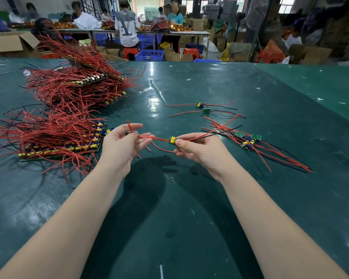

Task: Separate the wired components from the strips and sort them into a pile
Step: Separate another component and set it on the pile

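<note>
Nearest the lens, two bare forearms, reaching out over the green worktop (pixel 189 218). Between the hands, held clear of the surface, one loose wired component (pixel 173 140): a small board with a yellow part, long axis running left to right along its leads. Right hand (pixel 197 149), grip closed on the board itself, thumb and fingertips pinching it at its right edge. Left hand (pixel 120 143), grip pinched on the red wires (pixel 147 137) trailing out of the board's left side, other fingers spread loosely.

Judged next: a drop onto the sorted pile (pixel 248 140), lying to the right of the held board and just beyond the right hand, so nearer that hand by far. Pile's leads fanned toward the near right; black and red wire from the held piece already crossing above it. Two more loose components (pixel 203 108) farther back, well apart from the pile.

Stacks of strips (pixel 54 141), still bristling with red wire, to the left of the left hand; a second heap (pixel 75 87) behind.

Hard to make out: the board's underside and right end, covered by fingertips; how many pieces in the pile, wires overlapping; strip edges buried under wire. Background workers blurred.
</note>
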